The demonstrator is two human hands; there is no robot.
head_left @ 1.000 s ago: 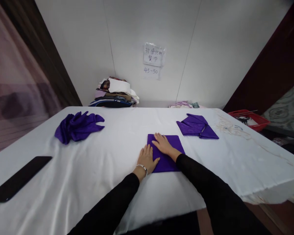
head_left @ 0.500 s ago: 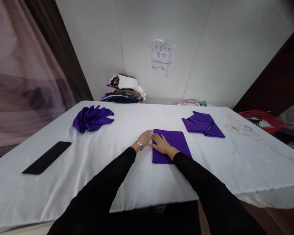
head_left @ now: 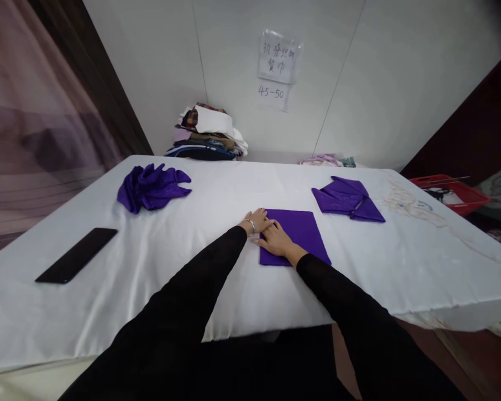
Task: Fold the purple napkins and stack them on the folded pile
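A purple cloth napkin (head_left: 303,231) lies on the white-covered table (head_left: 229,267), folded into a flat square. My right hand (head_left: 278,240) rests open on its left part, with the fingers pointing to the far left corner. At that same corner, my left hand (head_left: 259,219) lies over the edge, its fingers stretched out and meeting the right fingertips. The fingers of both hands overlap a little, so the corner beneath them is hidden. A bracelet (head_left: 251,225) circles my left wrist.
A crumpled purple cloth (head_left: 152,188) and a black phone-like slab (head_left: 77,255) lie on the left. Another folded purple napkin (head_left: 346,197) lies at the right. Behind the table are stacked clothes (head_left: 209,133); a red basket (head_left: 467,196) stands beyond the right edge.
My left hand has moved right, from beside the napkin's left edge onto its far left corner. The right hand stays on the napkin. The view has tilted slightly down.
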